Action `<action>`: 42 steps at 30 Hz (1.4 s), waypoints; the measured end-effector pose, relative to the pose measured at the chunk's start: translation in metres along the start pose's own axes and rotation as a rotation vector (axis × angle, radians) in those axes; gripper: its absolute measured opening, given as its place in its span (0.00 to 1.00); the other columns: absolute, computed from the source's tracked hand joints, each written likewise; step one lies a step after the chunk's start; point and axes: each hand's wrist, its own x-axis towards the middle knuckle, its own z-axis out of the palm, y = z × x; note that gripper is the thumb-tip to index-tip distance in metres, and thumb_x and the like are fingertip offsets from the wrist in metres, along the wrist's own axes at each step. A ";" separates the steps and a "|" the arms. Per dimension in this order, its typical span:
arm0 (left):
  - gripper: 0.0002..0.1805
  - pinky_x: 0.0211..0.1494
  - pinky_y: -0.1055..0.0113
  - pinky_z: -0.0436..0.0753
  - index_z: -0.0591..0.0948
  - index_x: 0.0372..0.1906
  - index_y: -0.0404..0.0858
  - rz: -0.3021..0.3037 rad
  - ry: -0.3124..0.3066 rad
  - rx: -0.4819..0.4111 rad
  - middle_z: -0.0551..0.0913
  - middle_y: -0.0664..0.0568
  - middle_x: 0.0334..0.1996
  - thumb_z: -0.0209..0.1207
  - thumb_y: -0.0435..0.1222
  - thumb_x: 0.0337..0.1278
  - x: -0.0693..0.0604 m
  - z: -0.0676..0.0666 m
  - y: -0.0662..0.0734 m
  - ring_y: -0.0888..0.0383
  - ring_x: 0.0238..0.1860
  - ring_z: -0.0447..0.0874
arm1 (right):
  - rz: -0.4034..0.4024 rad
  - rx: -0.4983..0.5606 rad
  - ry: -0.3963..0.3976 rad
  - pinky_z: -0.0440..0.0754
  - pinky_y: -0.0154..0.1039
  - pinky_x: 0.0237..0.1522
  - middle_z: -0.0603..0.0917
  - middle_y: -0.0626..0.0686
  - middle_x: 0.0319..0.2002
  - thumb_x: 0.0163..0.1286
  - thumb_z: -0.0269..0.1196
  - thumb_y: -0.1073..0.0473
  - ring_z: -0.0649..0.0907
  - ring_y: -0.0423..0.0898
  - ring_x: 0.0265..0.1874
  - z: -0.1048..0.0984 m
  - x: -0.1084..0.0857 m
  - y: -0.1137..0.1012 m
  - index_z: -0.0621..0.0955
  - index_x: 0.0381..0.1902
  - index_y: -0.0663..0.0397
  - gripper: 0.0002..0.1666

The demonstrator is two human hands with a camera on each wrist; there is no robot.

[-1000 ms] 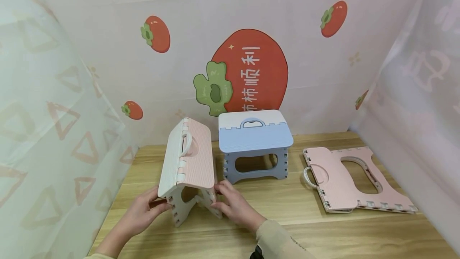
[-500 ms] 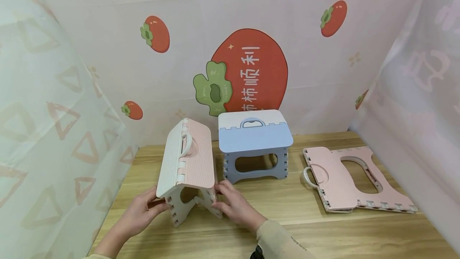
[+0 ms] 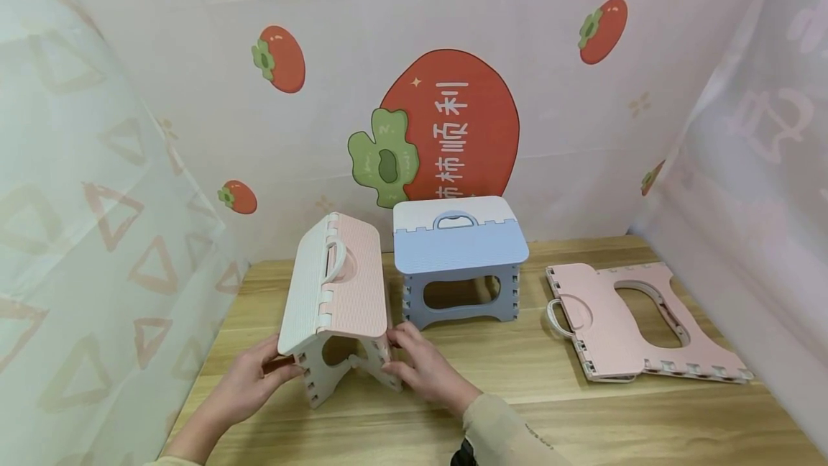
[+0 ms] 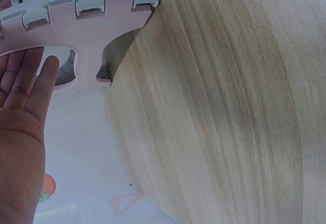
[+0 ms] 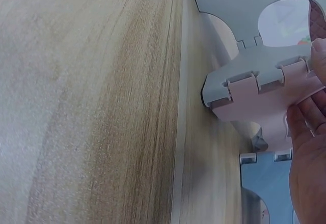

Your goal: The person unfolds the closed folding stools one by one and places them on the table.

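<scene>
At left on tabletop (image 3: 647, 426), left hand (image 3: 249, 385) and right hand (image 3: 425, 367) pinch opposite leg panels (image 3: 322, 371) of peaked pink-white stool (image 3: 354, 293); blue stool (image 3: 462, 250) stands farther; flat pink stool (image 3: 608, 344) lies right.

tented stool (image 3: 356, 297) left | upright stool (image 3: 461, 247) seemingly mid-rear | flat stool (image 3: 610, 336) right

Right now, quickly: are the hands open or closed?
Left hand: open, fingers extended at the pink-and-white plastic folding stool.
Right hand: closed, pinching the same stool.
</scene>
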 end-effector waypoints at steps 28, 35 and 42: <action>0.21 0.45 0.68 0.89 0.81 0.60 0.35 0.043 0.011 0.002 0.86 0.45 0.52 0.68 0.30 0.61 -0.005 -0.003 0.000 0.67 0.49 0.85 | 0.058 0.021 -0.046 0.79 0.45 0.66 0.72 0.50 0.61 0.77 0.61 0.53 0.77 0.50 0.64 -0.002 -0.001 0.000 0.72 0.70 0.58 0.29; 0.21 0.45 0.68 0.89 0.82 0.59 0.36 0.026 0.011 0.011 0.86 0.46 0.53 0.68 0.31 0.61 -0.004 -0.004 -0.003 0.67 0.49 0.85 | 0.062 -0.022 -0.050 0.79 0.44 0.65 0.72 0.50 0.62 0.77 0.60 0.51 0.77 0.49 0.63 -0.004 -0.001 0.001 0.71 0.71 0.59 0.30; 0.22 0.46 0.67 0.89 0.81 0.61 0.35 0.014 -0.001 0.013 0.85 0.46 0.53 0.67 0.31 0.63 -0.005 -0.006 -0.005 0.66 0.50 0.85 | 0.059 -0.051 -0.048 0.79 0.46 0.64 0.72 0.51 0.63 0.78 0.60 0.50 0.77 0.49 0.63 -0.006 -0.001 0.001 0.71 0.71 0.59 0.31</action>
